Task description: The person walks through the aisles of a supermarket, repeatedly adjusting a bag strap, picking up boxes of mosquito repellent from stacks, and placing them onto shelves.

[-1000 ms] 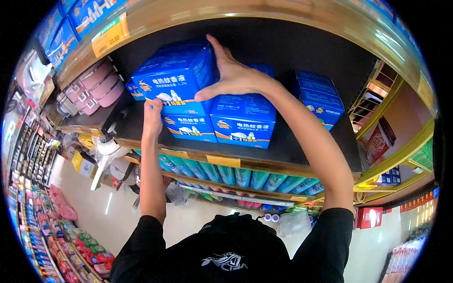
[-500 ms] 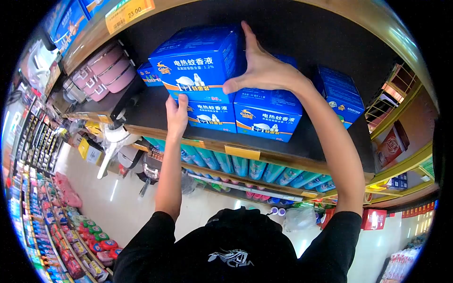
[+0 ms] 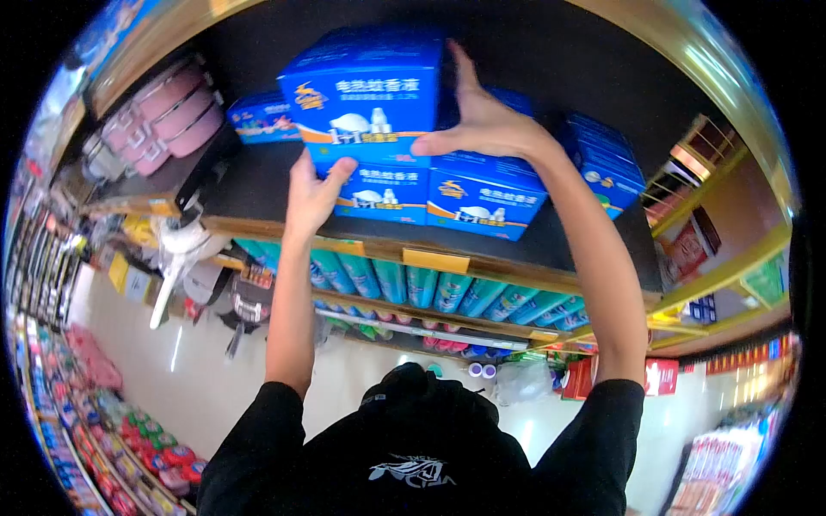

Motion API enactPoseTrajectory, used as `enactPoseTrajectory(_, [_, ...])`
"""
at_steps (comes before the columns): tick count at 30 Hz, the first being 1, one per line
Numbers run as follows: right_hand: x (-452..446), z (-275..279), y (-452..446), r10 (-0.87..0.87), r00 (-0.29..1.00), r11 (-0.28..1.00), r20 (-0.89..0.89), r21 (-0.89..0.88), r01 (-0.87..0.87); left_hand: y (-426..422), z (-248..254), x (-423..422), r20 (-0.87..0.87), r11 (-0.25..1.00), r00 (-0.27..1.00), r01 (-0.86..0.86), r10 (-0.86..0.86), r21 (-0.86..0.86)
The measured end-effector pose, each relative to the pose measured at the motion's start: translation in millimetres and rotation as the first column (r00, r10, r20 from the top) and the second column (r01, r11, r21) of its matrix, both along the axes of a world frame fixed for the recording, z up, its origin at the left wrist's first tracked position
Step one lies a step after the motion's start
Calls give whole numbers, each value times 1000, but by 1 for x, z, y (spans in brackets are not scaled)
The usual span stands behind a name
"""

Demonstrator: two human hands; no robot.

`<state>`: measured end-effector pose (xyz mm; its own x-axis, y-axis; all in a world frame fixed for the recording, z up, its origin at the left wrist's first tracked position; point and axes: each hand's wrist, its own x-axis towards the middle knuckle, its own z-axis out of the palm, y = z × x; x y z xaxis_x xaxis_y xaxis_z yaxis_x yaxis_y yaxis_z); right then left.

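A large blue box (image 3: pixel 361 90) rests on top of a lower blue box (image 3: pixel 383 191) on the dark shelf (image 3: pixel 249 185). My right hand (image 3: pixel 482 120) grips the top box at its right side, thumb on the front face and fingers behind the edge. Spread fingers and thumb show on my left hand (image 3: pixel 317 191), which touches the lower box's left side just beneath the top one. Another blue box (image 3: pixel 486 193) stands right of the lower box, below my right wrist. Farther right is one more blue box (image 3: pixel 602 163).
Pink stacked containers (image 3: pixel 176 112) and a small blue box (image 3: pixel 262 119) are at the left. Teal cans (image 3: pixel 422 284) line the shelf below, behind a yellow price tag (image 3: pixel 436 261). A yellow rack (image 3: pixel 723 275) stands at the right.
The top box now sits more squarely over the lower one. My left hand has slid down from the top box to the lower box's side. The camera view has shifted.
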<state>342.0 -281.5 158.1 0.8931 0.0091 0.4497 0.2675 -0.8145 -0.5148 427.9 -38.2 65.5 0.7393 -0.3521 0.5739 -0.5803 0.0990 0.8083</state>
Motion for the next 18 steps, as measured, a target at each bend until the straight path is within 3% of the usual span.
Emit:
enactPoseTrajectory(3, [-11, 11, 2, 51, 992, 994, -114, 97, -40, -1, -5, 2, -4, 999, 999, -49, 49, 13])
enactPoseTrajectory(6, [-18, 19, 2, -39, 989, 999, -145, -9, 38, -4, -7, 4, 13, 999, 999, -38, 38, -36])
enactPoseTrajectory(10, [-46, 12, 4, -68, 996, 998, 54, -6, 69, 2, -3, 6, -24, 998, 1000, -8, 9, 57])
enactPoseTrajectory(12, [-91, 3, 13, -68, 986, 994, 150, 96, 53, 4, -8, 12, 119, 1000, 993, -5, 4, 4])
enactPoseTrajectory(13, [-117, -13, 21, -48, 969, 987, 241, 158, 10, 3, -11, 16, 193, 1000, 981, 9, -4, -23])
enactPoseTrajectory(14, [-147, -33, 30, -104, 956, 975, 273, 220, 44, 5, -16, 14, 152, 993, 988, 42, -24, -111])
enactPoseTrajectory(15, [-182, -56, 44, -192, 938, 955, 287, 276, 111, 3, -6, -5, 158, 961, 987, 76, -34, -267])
enactPoseTrajectory(17, [-253, -133, 75, -448, 855, 871, 261, 342, 352, 20, -4, -40, 304, 918, 909, -168, 285, -360])
enactPoseTrajectory(18, [-292, -179, 99, -600, 780, 771, 179, 391, 503, 25, -19, -60, 179, 823, 946, -131, 270, -552])
